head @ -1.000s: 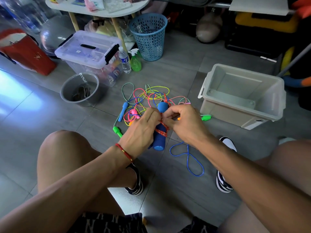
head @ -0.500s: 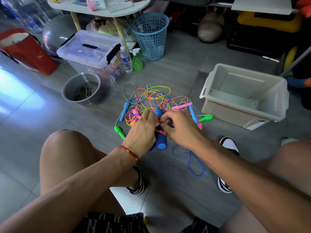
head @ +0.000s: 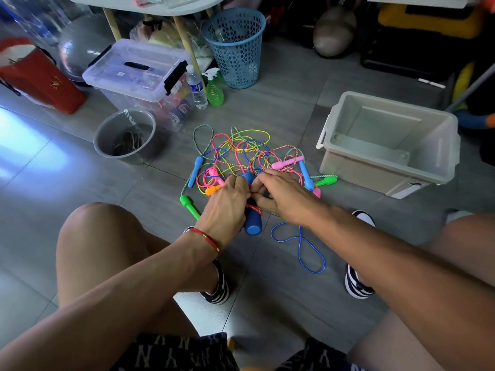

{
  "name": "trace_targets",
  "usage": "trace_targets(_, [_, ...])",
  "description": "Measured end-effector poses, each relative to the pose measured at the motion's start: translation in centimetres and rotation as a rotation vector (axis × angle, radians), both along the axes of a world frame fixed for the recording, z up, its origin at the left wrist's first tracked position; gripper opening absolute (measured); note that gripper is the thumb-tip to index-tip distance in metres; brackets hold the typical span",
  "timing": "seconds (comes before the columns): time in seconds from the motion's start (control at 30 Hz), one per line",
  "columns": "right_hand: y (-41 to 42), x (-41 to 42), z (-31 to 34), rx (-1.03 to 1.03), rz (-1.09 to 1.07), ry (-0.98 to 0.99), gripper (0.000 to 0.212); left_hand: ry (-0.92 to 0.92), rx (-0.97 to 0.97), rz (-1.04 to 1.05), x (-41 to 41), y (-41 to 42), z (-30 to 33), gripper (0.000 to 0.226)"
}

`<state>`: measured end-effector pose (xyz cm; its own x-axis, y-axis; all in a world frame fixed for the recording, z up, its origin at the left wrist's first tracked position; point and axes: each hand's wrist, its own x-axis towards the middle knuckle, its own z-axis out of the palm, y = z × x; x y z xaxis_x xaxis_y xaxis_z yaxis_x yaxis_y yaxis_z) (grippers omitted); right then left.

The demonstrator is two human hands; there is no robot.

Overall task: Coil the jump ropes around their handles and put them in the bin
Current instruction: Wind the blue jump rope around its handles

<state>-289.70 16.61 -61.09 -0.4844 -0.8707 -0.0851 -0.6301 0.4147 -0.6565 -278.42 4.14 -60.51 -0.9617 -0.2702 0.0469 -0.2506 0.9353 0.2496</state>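
Observation:
My left hand [head: 227, 204] grips a pair of thick blue foam handles [head: 253, 223] with red-and-white rope wound round them. My right hand [head: 284, 196] pinches that rope against the handles at their upper part. Behind my hands a tangle of coloured jump ropes [head: 241, 151] lies on the floor, with green [head: 189, 207], blue [head: 195, 171] and pink [head: 288, 163] handles. A loose blue rope loop [head: 302, 245] trails on the tiles below my right wrist. The grey bin [head: 388, 140] stands open to the right, nothing in it.
A grey bucket [head: 126, 135] and a clear lidded box [head: 139, 76] stand left of the pile. A water bottle [head: 197, 88], green spray bottle [head: 215, 89] and blue mesh basket [head: 237, 46] are behind it. My knees and striped shoes flank the hands.
Both hands have lowered the blue handles toward the floor and closer to the pile. The fingers keep working the red-and-white rope at the handles' upper part.

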Motion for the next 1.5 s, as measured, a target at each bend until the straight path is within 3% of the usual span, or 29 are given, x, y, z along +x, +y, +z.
trace_targets(0.13, [0.1, -0.6, -0.2, -0.102, -0.064, -0.174, 0.014, -0.001, -0.022, -0.075, 0.1, -0.1, 0.5, 0.034])
trace_targets(0.23, [0.3, -0.4, 0.1, -0.112, -0.064, -0.155, 0.011, 0.044, -0.051, -0.125, 0.1, 0.1, 0.8, 0.040])
trace_targets(0.47, [0.5, 0.1, 0.7, -0.043, 0.018, -0.014, 0.011, 0.040, 0.012, -0.081, 0.3, 0.3, -0.2, 0.030])
trace_targets(0.57, [0.6, 0.2, 0.5, -0.035, 0.026, 0.000, 0.011, 0.085, 0.077, -0.091, 0.3, -0.3, -0.7, 0.012])
trace_targets(0.67, [0.5, 0.3, 0.1, -0.052, 0.008, -0.005, 0.013, 0.126, 0.249, -0.028, 0.7, -0.8, -0.8, 0.013])
trace_targets(0.77, [0.5, 0.2, -0.5, -0.039, -0.008, -0.007, 0.015, 0.112, 0.559, 0.085, 1.3, -0.5, -0.4, 0.011])
trace_targets(1.0, [-0.2, 0.1, -0.8, -0.134, -0.114, 0.084, 0.009, -0.012, 1.097, 0.229, 2.0, 0.0, 1.2, 0.035])
trace_targets(1.3, [0.2, 1.1, 1.9, -0.327, -0.033, 0.376, 0.005, 0.130, 0.979, 0.095, 1.7, -2.2, 3.6, 0.040])
trace_targets(1.5, [0.2, 1.2, 2.6, -0.309, -0.046, 0.355, 0.006, 0.142, 0.956, 0.089, 1.8, -2.9, 4.2, 0.038])
